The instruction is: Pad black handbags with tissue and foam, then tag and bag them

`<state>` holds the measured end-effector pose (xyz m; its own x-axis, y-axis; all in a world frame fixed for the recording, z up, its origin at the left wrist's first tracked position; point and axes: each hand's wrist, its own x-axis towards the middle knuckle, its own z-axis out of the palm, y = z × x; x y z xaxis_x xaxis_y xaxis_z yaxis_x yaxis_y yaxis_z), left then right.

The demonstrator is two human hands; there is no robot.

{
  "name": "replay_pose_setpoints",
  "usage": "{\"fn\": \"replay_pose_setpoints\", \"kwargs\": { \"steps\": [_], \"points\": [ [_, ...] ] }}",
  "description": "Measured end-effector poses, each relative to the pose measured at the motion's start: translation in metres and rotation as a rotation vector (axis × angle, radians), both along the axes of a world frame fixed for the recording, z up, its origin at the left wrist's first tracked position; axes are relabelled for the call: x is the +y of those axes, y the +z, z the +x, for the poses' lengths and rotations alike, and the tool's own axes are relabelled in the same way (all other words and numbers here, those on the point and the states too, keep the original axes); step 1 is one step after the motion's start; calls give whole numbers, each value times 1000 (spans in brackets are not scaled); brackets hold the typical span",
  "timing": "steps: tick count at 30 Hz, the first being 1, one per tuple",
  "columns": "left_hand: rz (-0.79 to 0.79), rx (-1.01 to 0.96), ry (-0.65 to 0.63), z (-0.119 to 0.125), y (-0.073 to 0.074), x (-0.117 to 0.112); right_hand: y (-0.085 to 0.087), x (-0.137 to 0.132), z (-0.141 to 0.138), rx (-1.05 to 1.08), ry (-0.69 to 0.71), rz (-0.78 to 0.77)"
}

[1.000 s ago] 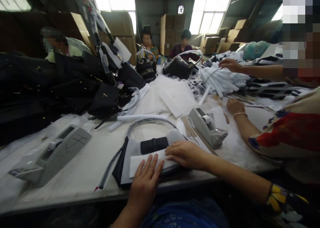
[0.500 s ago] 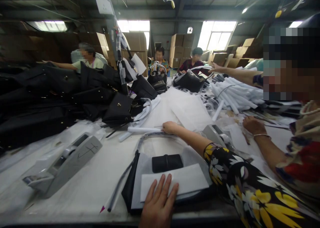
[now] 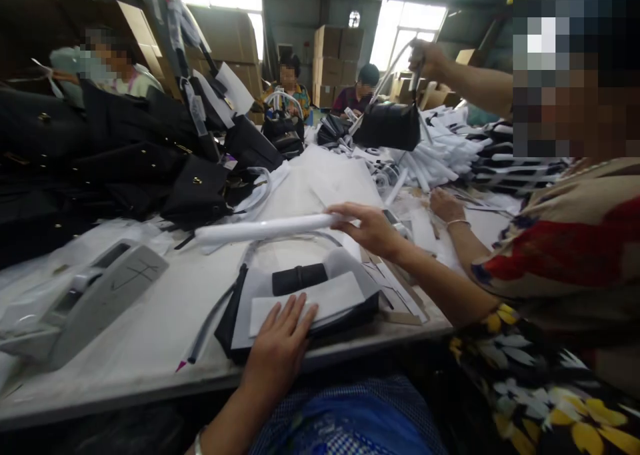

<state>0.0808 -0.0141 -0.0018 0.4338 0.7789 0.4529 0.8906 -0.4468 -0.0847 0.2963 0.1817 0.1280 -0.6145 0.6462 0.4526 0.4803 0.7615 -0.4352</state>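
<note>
My left hand [image 3: 280, 338] lies flat, fingers spread, on a folded white paper sheet [image 3: 333, 295]. Beneath that sheet is a black handbag [image 3: 227, 315], lying on the table near its front edge with white paper over its face. A small black rolled piece [image 3: 299, 279] rests on the paper, and the bag's wrapped handle [image 3: 250, 248] arches behind. Above the handle, my right hand [image 3: 367, 228] grips one end of a long white foam tube [image 3: 265, 228], held roughly level and pointing left.
A grey tape dispenser [image 3: 107, 302] stands on the left, before a heap of black bags [image 3: 115, 168]. White foam sheets [image 3: 325, 175] lie mid-table; bundled white tubes [image 3: 435, 158] are behind. At the right, a co-worker's hand [image 3: 427, 58] raises a black handbag [image 3: 387, 125] by its handle.
My right hand has lifted the white tube off the table and drawn it nearer. My left hand stays on the paper. The co-worker has raised a bag. The view has shifted right and down.
</note>
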Motion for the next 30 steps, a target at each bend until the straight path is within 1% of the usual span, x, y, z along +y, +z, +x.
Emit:
{"fn": "replay_pose_setpoints", "kwargs": {
  "steps": [2,3,5,7,8,10,13,15,17,18,21,25,28,30],
  "points": [
    [-46,10,-33,-8,5,4,-2,-45,43,64,43,17],
    [-75,20,-67,-12,8,7,-7,-67,62,65,41,25],
    [-143,28,-125,-19,18,13,-25,-108,91,42,43,54],
    [-219,12,-149,-23,31,17,-49,-139,106,25,-3,97],
    [-258,-1,-141,-23,38,18,-61,-151,107,24,-41,122],
    [-321,-32,-119,-20,52,20,-83,-168,99,28,-123,183],
    [-419,-54,-88,-12,65,20,-110,-179,70,36,-214,300],
    [-474,-51,-45,-6,68,18,-124,-180,49,64,-256,366],
    [-474,-32,-10,-1,65,15,-134,-179,31,129,-304,397],
    [-448,-22,-3,1,61,13,-139,-178,24,163,-326,395],
    [-302,2,-16,4,44,8,-147,-176,11,216,-347,374],
    [-93,51,-43,6,23,6,-153,-176,7,184,-341,366],
    [-1,90,-66,7,15,5,-155,-177,9,188,-320,355],
    [28,110,-71,6,13,5,-153,-178,13,198,-247,346]
  ]
}}
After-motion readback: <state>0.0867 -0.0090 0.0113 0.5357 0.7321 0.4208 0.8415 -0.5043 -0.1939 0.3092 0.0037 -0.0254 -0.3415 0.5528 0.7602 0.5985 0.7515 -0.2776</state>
